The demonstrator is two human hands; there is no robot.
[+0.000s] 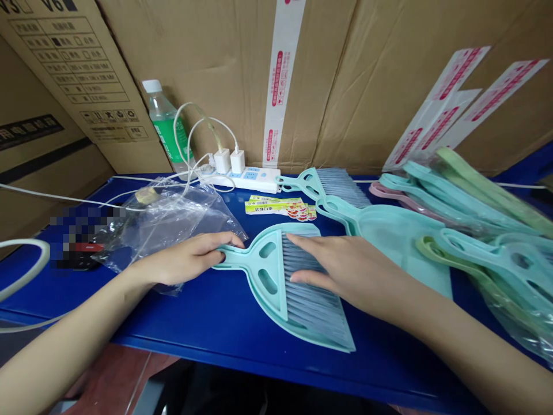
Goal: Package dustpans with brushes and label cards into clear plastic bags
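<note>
In the head view, a mint-green hand brush (270,271) with grey-blue bristles lies on top of a matching dustpan (268,316), their handles stacked together. My left hand (190,259) is closed round both handles at the left end. With fingers stretched out, my right hand (337,265) touches the upper part of the bristles and grips nothing. Behind it lie another mint dustpan (401,230) and a second hand brush (313,181), partly overlapping. Several green and yellow printed labels (276,206) lie just behind the set.
Crumpled clear plastic bags (173,222) lie at the left. A power strip (259,178) with chargers and white cables runs along the back, beside a green-labelled bottle (168,127). More wrapped brush sets (510,265) are piled right. Cardboard boxes (224,69) wall the blue table (194,328).
</note>
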